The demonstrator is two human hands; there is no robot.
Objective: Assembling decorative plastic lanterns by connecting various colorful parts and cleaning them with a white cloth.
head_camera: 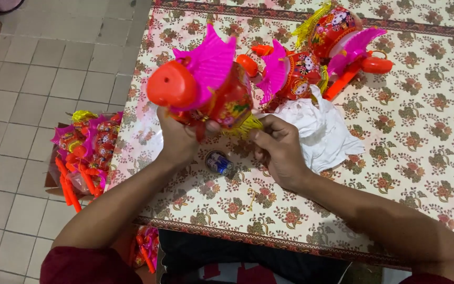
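Head camera view: a toy lantern (211, 87) with pink wings and an orange snout is being held up above the flowered tablecloth (421, 158), tipped so its underside is being turned toward the person. It is being gripped from below by the left hand (177, 139), fingers wrapped around its base, while its yellow fringe is being pinched by the right hand (279, 150), fingers narrow. A small battery (217, 162) is lying between the wrists, beside a white cloth (327, 131). More lanterns (332, 47) are lying beyond.
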